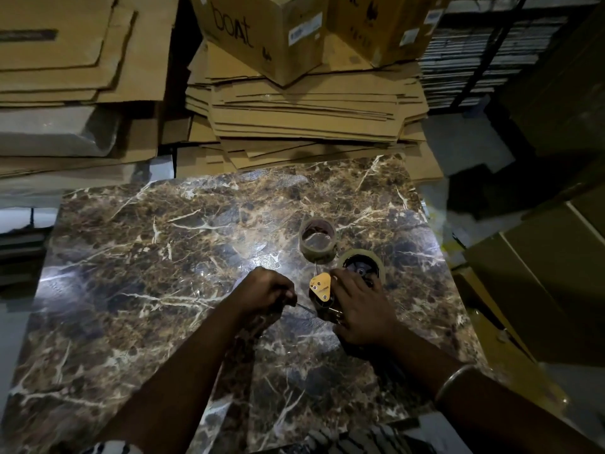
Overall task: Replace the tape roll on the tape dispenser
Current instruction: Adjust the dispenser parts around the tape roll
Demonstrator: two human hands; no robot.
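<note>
Marble table [131,257], dim light. My right hand [361,309] clamps down on tape dispenser [324,294] at 5 o'clock, tape roll [362,268] mounted on it. My left hand [266,294], fingers pinched shut, pulls tape strip [306,309] sideways. Empty core [318,240] stands just beyond, at 12. Cardboard box [262,31] at far edge reads "boAt"; contents hidden.

Packing storeroom: flattened cartons [304,116], shipping boxes [268,31].
</note>
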